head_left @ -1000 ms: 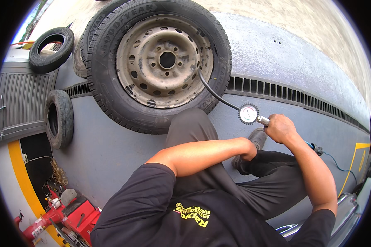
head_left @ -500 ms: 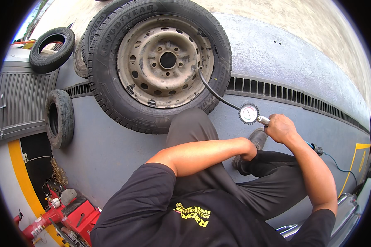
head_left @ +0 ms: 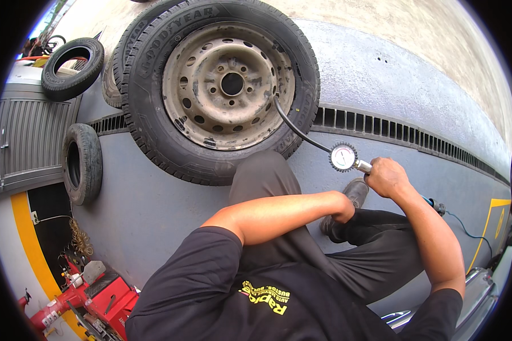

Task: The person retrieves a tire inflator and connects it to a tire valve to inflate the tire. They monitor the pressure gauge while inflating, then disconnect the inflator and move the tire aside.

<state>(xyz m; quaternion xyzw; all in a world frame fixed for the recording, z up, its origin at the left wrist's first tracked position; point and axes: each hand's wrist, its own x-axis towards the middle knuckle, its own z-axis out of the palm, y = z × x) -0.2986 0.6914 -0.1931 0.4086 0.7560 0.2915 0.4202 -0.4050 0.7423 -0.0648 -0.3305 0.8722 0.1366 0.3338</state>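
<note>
My right hand (head_left: 387, 177) is wrapped round the handle of a tire inflator, whose round dial gauge (head_left: 343, 157) faces up. From the gauge a black hose (head_left: 297, 130) runs to the inner rim of the wheel, at the valve. That wheel, a black tire (head_left: 145, 122) on a worn beige steel rim (head_left: 207, 116), stands in front of my bent knee, its face toward me. My left forearm lies across my thigh. The left hand (head_left: 342, 207) hangs down by my other leg and shoe, its fingers hidden.
Another tire (head_left: 119, 62) stands behind the wheel. Two loose tires (head_left: 50, 82) (head_left: 89, 165) are at the left, beside a grey cabinet (head_left: 34, 136). A red machine (head_left: 111, 298) stands lower left. A drain grate (head_left: 381, 126) crosses the floor; a blue air hose (head_left: 466, 230) trails right.
My hands, the inflator and the wheel look the same. At the far upper left, a dark shape with a wheel has come into view behind the loose tire.
</note>
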